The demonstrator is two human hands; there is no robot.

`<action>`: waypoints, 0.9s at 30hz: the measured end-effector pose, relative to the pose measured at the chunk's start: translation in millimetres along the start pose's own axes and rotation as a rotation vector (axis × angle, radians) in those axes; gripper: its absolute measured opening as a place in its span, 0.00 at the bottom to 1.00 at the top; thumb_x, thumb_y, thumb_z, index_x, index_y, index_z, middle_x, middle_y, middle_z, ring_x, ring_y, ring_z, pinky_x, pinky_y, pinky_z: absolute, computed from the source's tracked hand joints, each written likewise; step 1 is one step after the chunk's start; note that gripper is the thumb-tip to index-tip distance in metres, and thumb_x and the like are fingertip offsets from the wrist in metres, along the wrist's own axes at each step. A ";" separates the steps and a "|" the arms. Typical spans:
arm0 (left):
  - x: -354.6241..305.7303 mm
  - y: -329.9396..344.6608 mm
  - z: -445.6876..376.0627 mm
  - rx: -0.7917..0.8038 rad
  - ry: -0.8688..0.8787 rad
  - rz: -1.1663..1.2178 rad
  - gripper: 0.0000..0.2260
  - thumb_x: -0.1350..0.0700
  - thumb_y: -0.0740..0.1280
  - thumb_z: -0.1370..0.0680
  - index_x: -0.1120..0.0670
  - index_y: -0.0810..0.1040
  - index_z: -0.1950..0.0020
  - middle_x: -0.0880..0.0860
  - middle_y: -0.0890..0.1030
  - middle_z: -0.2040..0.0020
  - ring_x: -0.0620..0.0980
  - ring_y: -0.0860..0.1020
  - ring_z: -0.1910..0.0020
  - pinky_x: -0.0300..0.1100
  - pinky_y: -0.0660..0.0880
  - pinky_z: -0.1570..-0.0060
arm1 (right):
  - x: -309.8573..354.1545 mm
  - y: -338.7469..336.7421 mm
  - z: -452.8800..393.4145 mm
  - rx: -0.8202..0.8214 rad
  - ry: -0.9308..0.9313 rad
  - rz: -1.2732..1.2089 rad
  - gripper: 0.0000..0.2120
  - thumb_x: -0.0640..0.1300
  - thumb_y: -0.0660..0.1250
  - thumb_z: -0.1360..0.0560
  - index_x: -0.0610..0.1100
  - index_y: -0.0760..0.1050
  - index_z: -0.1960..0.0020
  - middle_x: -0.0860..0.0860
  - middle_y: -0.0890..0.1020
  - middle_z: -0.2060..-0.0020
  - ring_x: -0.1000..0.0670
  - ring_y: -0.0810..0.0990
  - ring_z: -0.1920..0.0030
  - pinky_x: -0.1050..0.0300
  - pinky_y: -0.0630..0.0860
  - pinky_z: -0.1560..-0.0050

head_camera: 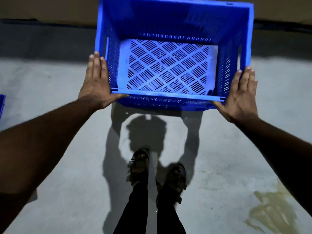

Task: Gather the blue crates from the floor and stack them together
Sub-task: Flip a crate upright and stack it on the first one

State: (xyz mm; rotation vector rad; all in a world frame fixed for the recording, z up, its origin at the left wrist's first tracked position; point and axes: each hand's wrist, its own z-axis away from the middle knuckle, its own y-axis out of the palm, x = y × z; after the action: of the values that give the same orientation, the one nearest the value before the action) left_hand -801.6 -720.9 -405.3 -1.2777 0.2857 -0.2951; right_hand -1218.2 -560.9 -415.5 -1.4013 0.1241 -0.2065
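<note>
**Blue crate held between two flat palms**

While the person stood on the grey concrete floor [67, 166], the blue crate [173, 31] was up in front of them, open side facing up, carried between both hands. The left hand [96, 85] lay flat against the crate's left wall, fingers straight and close together, pointing away from the body, with the thumb tucked along the near bottom corner. The right hand [241, 98] mirrored it on the right wall, fingers just as straight, thumb reaching in under the near edge. Neither hand curled round anything; both pressed inward, palms on plastic.

And what a clear look down into that crate: slotted walls all round, a perforated base patterned in diamonds, a handle slot cut into each side wall. It looked to be off the ground, since its shadow and those of both arms fell on the concrete between it and the feet. Whether the far end touched anything could not be told.

Down below, two sandalled feet [140, 166] stood one slightly ahead of the other, dark trouser legs above them. At the far left edge, a sliver of another blue crate [2, 105] showed. A yellowish stain [270, 210] marked the floor at lower right, and a darker strip [42, 41] ran along the base of the wall beyond.
</note>
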 end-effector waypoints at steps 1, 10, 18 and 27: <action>0.9 0.3 -1.1 0.000 0.005 -0.003 0.61 0.21 0.55 0.36 0.66 0.41 0.23 0.65 0.40 0.22 0.61 0.38 0.23 0.54 0.42 0.23 | -0.1 0.5 -0.8 0.002 0.006 0.005 0.55 0.75 0.49 0.29 0.30 0.44 0.24 0.27 0.46 0.25 0.30 0.44 0.24 0.32 0.48 0.26; -1.3 -1.3 2.2 0.007 -0.004 0.034 0.59 0.23 0.57 0.35 0.65 0.40 0.23 0.64 0.38 0.22 0.60 0.37 0.23 0.52 0.41 0.24 | 0.4 -2.4 -2.7 0.001 0.017 -0.017 0.57 0.76 0.50 0.30 0.30 0.44 0.23 0.29 0.46 0.24 0.32 0.44 0.23 0.33 0.48 0.25; -4.7 2.5 11.8 -0.005 -0.026 0.072 0.56 0.28 0.62 0.31 0.64 0.41 0.23 0.63 0.39 0.22 0.59 0.38 0.22 0.52 0.42 0.23 | -0.9 -3.5 -8.7 0.026 0.034 -0.022 0.59 0.79 0.49 0.33 0.32 0.43 0.23 0.31 0.45 0.24 0.33 0.43 0.23 0.34 0.48 0.25; 1.1 -7.1 3.2 0.061 0.012 -0.010 0.57 0.26 0.60 0.33 0.66 0.40 0.23 0.64 0.38 0.22 0.60 0.36 0.23 0.54 0.42 0.23 | 5.1 2.6 8.7 0.008 0.075 -0.046 0.60 0.79 0.49 0.33 0.31 0.44 0.23 0.32 0.46 0.23 0.33 0.44 0.22 0.34 0.48 0.25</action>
State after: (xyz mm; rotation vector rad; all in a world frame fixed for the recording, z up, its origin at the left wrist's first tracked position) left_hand -799.7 -720.3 -397.6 -1.2174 0.2789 -0.3178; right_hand -1211.2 -553.2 -416.5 -1.3902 0.1534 -0.2972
